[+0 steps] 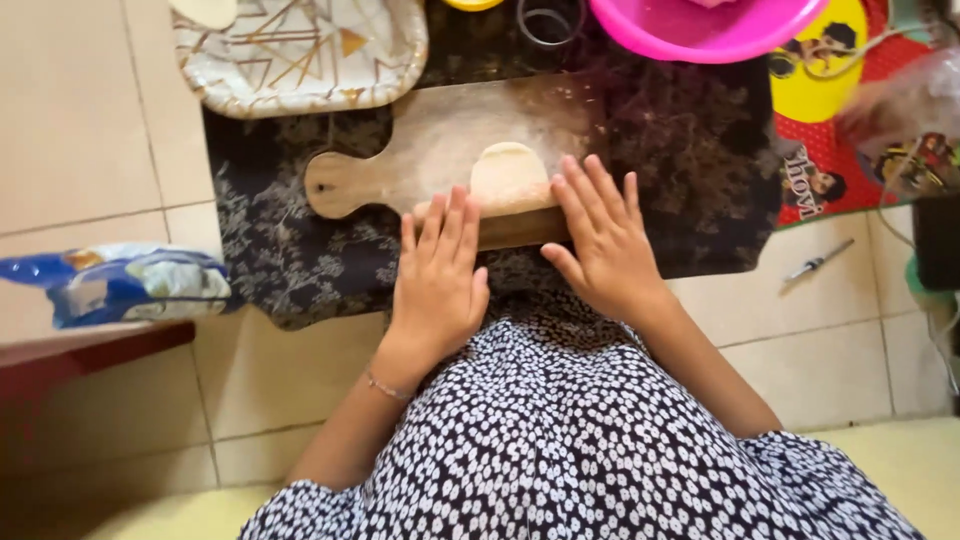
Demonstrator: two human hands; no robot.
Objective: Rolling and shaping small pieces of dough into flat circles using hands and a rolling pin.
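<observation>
Left hand (pixel 437 280): flat, fingers spread, pressing on the rolling pin (pixel 500 228); its grip is not closed.
Right hand (pixel 603 240): flat on the same pin, grip not closed.
Dough (pixel 508 177): pale round piece under the pin, on the wooden board (pixel 400 165).
Nearby: pink bowl (pixel 700 30), patterned tray (pixel 300 55), blue bag (pixel 130 283).

I see my left hand (pixel 437 283) and right hand (pixel 604 240) pressed flat, fingers spread, on a wooden rolling pin (pixel 512 228) lying across a pale dough disc (pixel 508 176). The dough rests on a floured wooden board (pixel 420 150) (its handle points left) atop a dark floral cloth (pixel 290 260). A patterned tray (pixel 300 50) and pink bowl (pixel 700 30) sit beyond.
</observation>
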